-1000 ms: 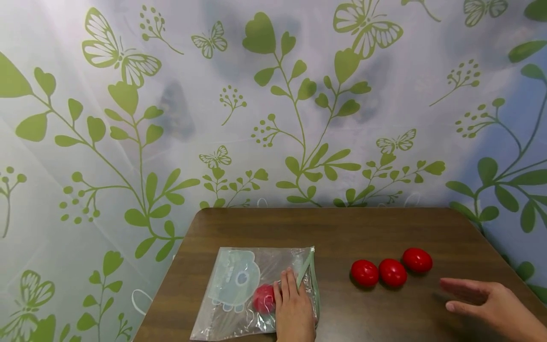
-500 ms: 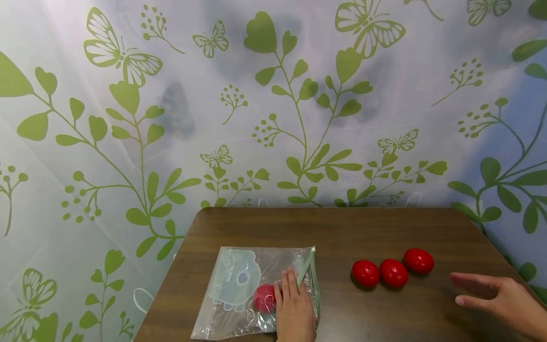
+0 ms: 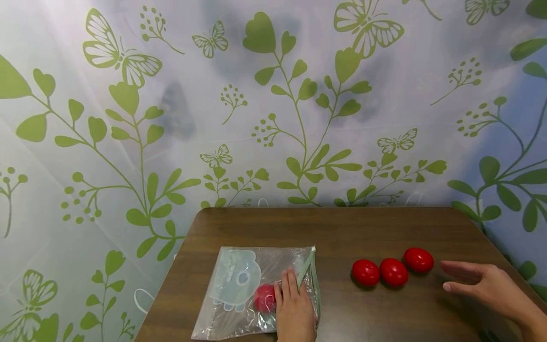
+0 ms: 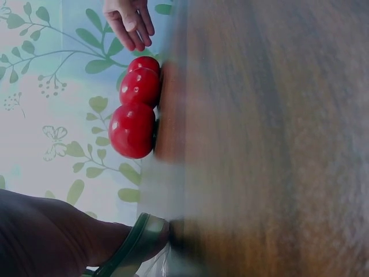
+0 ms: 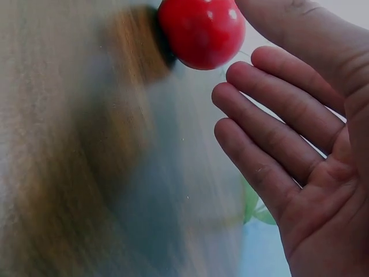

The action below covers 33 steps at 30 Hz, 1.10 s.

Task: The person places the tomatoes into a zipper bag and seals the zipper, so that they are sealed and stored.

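Note:
My left hand [image 3: 295, 304] lies over a clear zip bag [image 3: 273, 259] and holds its near right part, fingers stretched over the top. In the left wrist view the thumb [image 4: 115, 236] is at the bag's green zip strip [image 4: 130, 242], which crosses it. Inside the bag a red ball-like thing [image 3: 265, 298] shows beside the fingers. Three glossy red egg-shaped things [image 3: 393, 272] stand in a row right of the bag. My right hand [image 3: 487, 287] hovers right of the row, fingers extended and thumb apart, holding nothing. The right wrist view shows its fingertips close to the nearest red egg [image 5: 203, 32].
The brown wooden table [image 3: 342, 228] has rounded far corners. Behind it hangs a pale curtain [image 3: 192, 95] with green leaves and butterflies. A blue cartoon figure [image 3: 239, 280] is printed on the bag.
My right hand shifted slightly right, then came back left and farther from me, nearer the rightmost red egg. My left hand, the bag and the red eggs stay put.

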Each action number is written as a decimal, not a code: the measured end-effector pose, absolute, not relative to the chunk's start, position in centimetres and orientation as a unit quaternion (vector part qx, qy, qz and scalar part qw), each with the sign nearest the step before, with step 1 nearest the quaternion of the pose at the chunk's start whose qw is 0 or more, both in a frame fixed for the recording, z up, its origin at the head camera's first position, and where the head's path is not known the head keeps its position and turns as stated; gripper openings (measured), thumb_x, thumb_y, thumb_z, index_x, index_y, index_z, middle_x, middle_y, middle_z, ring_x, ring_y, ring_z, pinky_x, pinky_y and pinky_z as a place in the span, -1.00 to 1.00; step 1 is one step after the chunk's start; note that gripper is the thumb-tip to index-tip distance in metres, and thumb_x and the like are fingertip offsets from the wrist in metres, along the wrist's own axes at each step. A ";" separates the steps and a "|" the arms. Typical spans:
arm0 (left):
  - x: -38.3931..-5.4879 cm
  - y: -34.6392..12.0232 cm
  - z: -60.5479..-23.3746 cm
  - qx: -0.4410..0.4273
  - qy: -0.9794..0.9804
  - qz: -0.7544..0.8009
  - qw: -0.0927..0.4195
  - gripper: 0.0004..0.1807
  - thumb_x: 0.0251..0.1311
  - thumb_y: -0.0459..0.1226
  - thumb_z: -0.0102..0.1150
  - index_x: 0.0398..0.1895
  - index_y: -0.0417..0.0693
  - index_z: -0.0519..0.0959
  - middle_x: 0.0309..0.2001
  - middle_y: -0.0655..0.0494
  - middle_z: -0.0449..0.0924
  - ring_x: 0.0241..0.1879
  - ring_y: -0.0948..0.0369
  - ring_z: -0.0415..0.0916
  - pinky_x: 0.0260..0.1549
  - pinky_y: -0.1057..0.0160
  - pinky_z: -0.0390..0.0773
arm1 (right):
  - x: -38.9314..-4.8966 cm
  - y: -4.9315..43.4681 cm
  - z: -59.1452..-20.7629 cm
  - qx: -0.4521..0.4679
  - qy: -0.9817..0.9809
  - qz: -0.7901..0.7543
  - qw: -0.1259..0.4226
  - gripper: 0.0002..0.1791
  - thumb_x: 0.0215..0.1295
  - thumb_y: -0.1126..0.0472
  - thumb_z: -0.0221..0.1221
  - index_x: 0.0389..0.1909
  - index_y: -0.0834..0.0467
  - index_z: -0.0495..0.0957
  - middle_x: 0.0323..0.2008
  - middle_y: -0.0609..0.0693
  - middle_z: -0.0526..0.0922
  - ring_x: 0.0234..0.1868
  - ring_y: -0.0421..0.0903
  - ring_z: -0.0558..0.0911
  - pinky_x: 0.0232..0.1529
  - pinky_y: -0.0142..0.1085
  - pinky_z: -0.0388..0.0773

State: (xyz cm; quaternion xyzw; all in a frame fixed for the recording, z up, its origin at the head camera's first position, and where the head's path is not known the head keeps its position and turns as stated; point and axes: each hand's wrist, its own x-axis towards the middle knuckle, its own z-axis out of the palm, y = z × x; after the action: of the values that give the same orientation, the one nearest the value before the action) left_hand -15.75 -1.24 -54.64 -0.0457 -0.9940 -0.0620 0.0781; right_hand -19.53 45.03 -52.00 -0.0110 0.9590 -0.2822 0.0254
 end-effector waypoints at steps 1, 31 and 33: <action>-15.8 -1.2 -54.7 -0.046 -0.994 -0.061 0.077 -0.04 -0.23 -0.01 0.79 0.35 -0.10 0.64 0.62 -0.23 0.35 0.62 -0.18 0.30 0.60 -0.27 0.30 | -19.7 45.0 -52.0 -0.010 0.958 -0.284 0.025 -0.18 0.31 -0.20 0.51 0.37 0.31 0.63 0.28 0.39 0.70 -0.12 -0.75 0.47 -0.23 -0.51 0.63; -15.5 -1.4 -54.9 -0.053 -0.992 -0.060 0.098 -0.12 -0.21 -0.05 0.77 0.27 -0.16 0.66 0.60 -0.25 0.36 0.60 -0.18 0.32 0.57 -0.28 0.34 | -24.0 44.3 -54.3 -0.018 0.957 -0.289 0.005 -0.08 0.27 -0.22 0.54 0.43 0.34 0.57 0.22 0.44 0.72 -0.11 -0.50 0.68 -0.24 -0.57 0.52; -15.5 -1.4 -54.8 -0.052 -0.992 -0.060 0.096 -0.12 -0.20 -0.05 0.77 0.27 -0.16 0.66 0.60 -0.25 0.36 0.61 -0.18 0.32 0.57 -0.28 0.34 | -24.1 44.0 -54.3 -0.021 0.956 -0.292 0.005 -0.08 0.27 -0.22 0.54 0.43 0.34 0.56 0.22 0.45 0.71 -0.11 -0.48 0.69 -0.23 -0.54 0.56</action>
State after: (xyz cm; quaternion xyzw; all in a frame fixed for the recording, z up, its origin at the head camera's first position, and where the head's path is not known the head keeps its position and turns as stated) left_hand -15.54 -1.37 -54.84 -0.0517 -0.9922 -0.0598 0.0963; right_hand -24.10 44.02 -54.35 -0.0207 0.9561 -0.2923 0.0054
